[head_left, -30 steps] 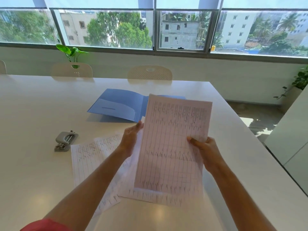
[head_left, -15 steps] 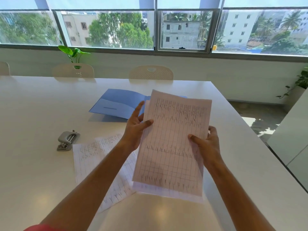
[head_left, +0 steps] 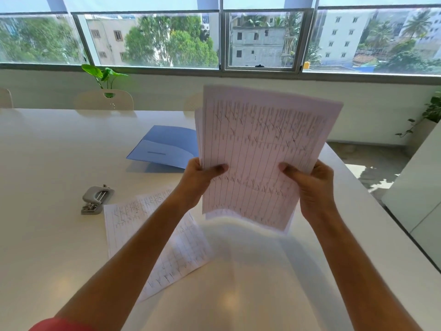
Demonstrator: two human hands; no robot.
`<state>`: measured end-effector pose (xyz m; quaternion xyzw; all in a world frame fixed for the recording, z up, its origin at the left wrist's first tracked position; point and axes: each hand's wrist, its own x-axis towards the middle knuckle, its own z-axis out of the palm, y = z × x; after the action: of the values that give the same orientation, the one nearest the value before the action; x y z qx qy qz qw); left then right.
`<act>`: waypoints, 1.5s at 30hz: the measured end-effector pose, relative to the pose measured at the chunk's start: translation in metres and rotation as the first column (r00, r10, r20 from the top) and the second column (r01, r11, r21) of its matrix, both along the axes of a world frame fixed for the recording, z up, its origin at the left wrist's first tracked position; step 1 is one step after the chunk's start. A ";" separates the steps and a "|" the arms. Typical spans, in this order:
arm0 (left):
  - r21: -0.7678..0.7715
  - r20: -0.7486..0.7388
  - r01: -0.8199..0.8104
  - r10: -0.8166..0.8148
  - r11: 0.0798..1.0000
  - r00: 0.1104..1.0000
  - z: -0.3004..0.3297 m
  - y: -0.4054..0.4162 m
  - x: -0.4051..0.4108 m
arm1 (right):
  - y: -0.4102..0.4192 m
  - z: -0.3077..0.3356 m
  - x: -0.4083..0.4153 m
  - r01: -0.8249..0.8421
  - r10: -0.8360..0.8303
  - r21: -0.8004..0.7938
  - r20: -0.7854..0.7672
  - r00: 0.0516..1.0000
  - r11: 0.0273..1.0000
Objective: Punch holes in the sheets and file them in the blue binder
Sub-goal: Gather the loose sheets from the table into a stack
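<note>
In the middle of the frame, the left hand and right hand each clutch a side edge of a stack of ruled sheets, lifted upright above the white table, thumbs pressed on the front page. Lower left of centre, more loose sheets lie flat on the table, just right of the grey hole punch. The blue binder lies open behind them, partly hidden by the raised stack.

— How's your light?
— Bright daylight from the far windows; it glares off your white table near you.
— Sharpness?
— The lifted sheets blur at their lower edge. Your wide lens bows the window frame at both sides.
</note>
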<state>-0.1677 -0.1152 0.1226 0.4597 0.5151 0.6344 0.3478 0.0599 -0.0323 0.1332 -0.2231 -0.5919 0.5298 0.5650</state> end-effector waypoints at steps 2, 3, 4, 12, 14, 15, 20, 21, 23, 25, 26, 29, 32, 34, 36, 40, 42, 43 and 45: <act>0.072 -0.071 -0.014 0.019 0.997 0.997 0.007 0.000 0.002 | 0.002 0.008 0.001 0.004 -0.004 0.039 0.002 1.000 0.999; 0.093 -0.091 -0.013 0.021 0.996 0.996 0.009 0.000 0.003 | 0.001 0.011 0.001 0.004 -0.005 0.059 0.011 1.000 0.998; 0.104 -0.101 -0.009 0.019 0.995 0.995 0.010 0.001 0.004 | 0.001 0.014 0.001 0.001 -0.003 0.071 0.027 1.000 0.997; -0.003 -0.122 -0.092 0.090 0.996 0.988 -0.024 0.004 0.002 | 0.010 -0.020 -0.010 -0.055 0.074 -0.078 0.263 0.962 0.995; 0.007 -0.131 -0.117 0.117 0.993 0.984 -0.028 0.003 0.003 | 0.009 -0.024 -0.010 -0.051 0.070 -0.079 0.260 0.963 0.996; 0.032 -0.124 -0.111 0.114 0.993 0.986 -0.028 0.002 0.003 | 0.009 -0.025 -0.010 -0.049 0.064 -0.067 0.257 0.964 0.997; 0.069 -0.099 -0.089 0.095 0.994 0.990 -0.028 0.002 0.002 | 0.009 -0.029 -0.014 -0.044 0.059 -0.068 0.229 0.972 0.997; 0.045 -0.092 -0.100 0.104 0.994 0.990 -0.030 0.004 0.003 | 0.009 -0.031 -0.015 -0.046 0.068 -0.099 0.233 0.970 0.994; 0.002 -0.061 -0.119 0.119 0.993 0.991 -0.036 0.005 0.005 | 0.010 -0.038 -0.016 -0.039 0.073 -0.144 0.240 0.968 0.989; 0.008 -0.040 -0.120 0.120 0.993 0.992 -0.041 0.004 0.006 | 0.011 -0.043 -0.015 -0.030 0.063 -0.143 0.228 0.972 0.989; 0.019 -0.035 -0.117 0.117 0.993 0.992 -0.042 0.004 0.007 | 0.011 -0.044 -0.014 -0.031 0.059 -0.132 0.218 0.974 0.991; 0.010 -0.051 -0.112 0.112 0.994 0.992 -0.045 0.004 0.006 | 0.011 -0.044 -0.011 -0.054 0.074 -0.094 0.214 0.974 0.994; -0.060 -0.058 -0.128 0.124 0.990 0.991 -0.048 0.006 0.005 | 0.013 -0.046 -0.012 -0.043 0.063 -0.084 0.249 0.966 0.996; -0.080 -0.060 -0.122 0.118 0.989 0.991 -0.048 0.005 0.003 | 0.015 -0.047 -0.012 -0.029 0.044 -0.057 0.269 0.962 0.998; -0.088 -0.091 -0.118 0.110 0.989 0.990 -0.049 0.002 -0.001 | 0.014 -0.047 -0.013 -0.017 0.022 -0.020 0.286 0.958 1.000; -0.132 -0.183 -0.105 0.080 0.986 0.980 -0.050 -0.007 -0.018 | 0.014 -0.044 -0.018 0.016 -0.032 0.053 0.321 0.946 0.998; -0.127 -0.231 -0.140 0.108 0.982 0.967 -0.049 -0.015 -0.030 | 0.015 -0.043 -0.023 0.024 -0.047 0.073 0.328 0.943 0.997; -0.121 -0.279 -0.193 0.153 0.974 0.948 -0.049 -0.019 -0.037 | 0.015 -0.043 -0.025 0.025 -0.050 0.081 0.330 0.943 0.996; -0.113 -0.391 -0.336 0.269 0.935 0.880 -0.054 -0.027 -0.053 | 0.014 -0.043 -0.030 0.026 -0.054 0.089 0.333 0.941 0.996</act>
<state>-0.2210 -0.1425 0.0690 0.4513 0.6913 0.5347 0.1803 0.0299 -0.0180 0.0905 -0.2982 -0.6964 0.4473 0.4754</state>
